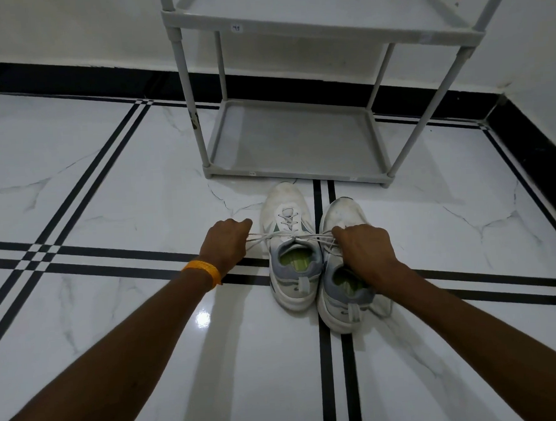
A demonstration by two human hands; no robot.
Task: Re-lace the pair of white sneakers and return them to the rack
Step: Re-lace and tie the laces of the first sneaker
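Two white sneakers stand side by side on the floor, toes pointing to the rack. The left sneaker (284,210) has its lace (288,234) crossed through the eyelets and pulled taut sideways. My left hand (228,237) is shut on one lace end to the left of that shoe. Over the right sneaker (342,213), my right hand (363,247) is shut on the other lace end and hides that shoe's tongue. The grey rack (297,170) stands just beyond the toes, both visible shelves bare.
The floor is glossy white marble tile with black double lines. A black skirting runs along the white walls behind and to the right of the rack. An orange band circles my left wrist (204,271).
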